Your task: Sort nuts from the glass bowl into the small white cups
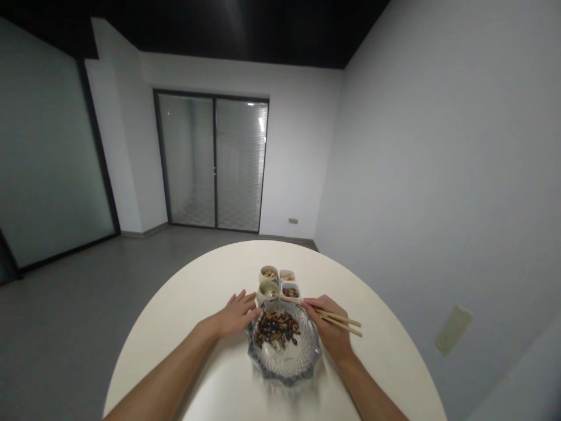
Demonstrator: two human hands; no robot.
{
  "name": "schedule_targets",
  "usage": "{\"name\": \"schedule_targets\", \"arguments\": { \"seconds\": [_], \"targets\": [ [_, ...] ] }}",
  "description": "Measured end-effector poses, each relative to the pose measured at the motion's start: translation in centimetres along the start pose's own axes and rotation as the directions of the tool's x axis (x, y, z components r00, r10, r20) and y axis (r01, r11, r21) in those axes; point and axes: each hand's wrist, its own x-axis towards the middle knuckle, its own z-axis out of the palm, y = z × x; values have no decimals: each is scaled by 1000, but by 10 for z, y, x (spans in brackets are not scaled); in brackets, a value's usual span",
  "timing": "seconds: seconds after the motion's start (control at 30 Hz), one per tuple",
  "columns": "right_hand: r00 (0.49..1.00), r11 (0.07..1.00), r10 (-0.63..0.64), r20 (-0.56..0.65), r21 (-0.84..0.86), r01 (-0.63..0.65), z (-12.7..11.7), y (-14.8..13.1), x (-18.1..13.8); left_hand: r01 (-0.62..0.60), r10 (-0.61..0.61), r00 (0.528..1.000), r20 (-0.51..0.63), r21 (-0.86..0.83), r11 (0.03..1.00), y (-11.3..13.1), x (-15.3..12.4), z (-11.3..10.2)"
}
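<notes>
A clear glass bowl (287,368) with a scalloped rim holds a heap of dark, seed-like pieces (276,328), mostly on its left side. My left hand (239,314) is open at the bowl's left edge, its fingers spread and the thumb by the rim. In my right hand (331,327) is a pair of wooden chopsticks (339,321), reaching left over the bowl's far rim. Their tips are at a pale round cup (267,290) just behind the bowl. Whether the tips pinch anything is too small to tell.
Behind that cup stands another round cup (268,273) with light nut-like pieces. Beside it are a small white dish (287,276) with pale pieces and a white dish (290,291) with dark ones. The round white table (210,374) stands near a wall (438,175) on the right.
</notes>
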Motion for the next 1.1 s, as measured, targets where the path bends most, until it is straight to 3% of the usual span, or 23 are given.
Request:
{"name": "schedule_targets", "arguments": {
  "seconds": [0.43, 0.6, 1.1],
  "targets": [
    [999, 1000, -17, -37, -20, 17, -10, -1, 2, 10, -10, 1000, 3, 28, 1000, -3, 2, 3],
    [998, 999, -44, 50, 11, 44, -16, -5, 3, 8, -8, 1000, 5, 30, 1000, -3, 3, 3],
    [977, 998, 34, 209, 52, -45, -9, -4, 0, -4, 4, 1000, 1, 9, 1000, -3, 5, 3]
  ]
}}
